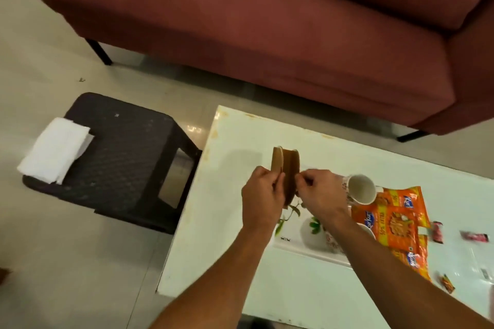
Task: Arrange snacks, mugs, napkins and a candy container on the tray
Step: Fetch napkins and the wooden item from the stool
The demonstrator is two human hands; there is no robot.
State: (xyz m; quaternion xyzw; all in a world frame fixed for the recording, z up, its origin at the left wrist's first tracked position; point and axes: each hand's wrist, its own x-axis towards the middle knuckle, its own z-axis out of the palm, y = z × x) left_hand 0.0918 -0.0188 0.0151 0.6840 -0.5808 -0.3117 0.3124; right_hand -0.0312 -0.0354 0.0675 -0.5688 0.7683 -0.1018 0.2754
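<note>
Here the left hand [263, 195] and right hand [320, 192] pinch opposite sides of the brown candy container [287, 165], held on edge above the tray [299, 244], probably to work its lid. Snack packets [398, 224] lie right of the tray, and the napkins [54, 151] lie well left of it.

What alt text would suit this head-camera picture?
The left hand and right hand hold a round brown container on edge above a white table. A mug, orange snack packets and a leaf-printed tray are nearby; white napkins sit on a dark stool.
</note>
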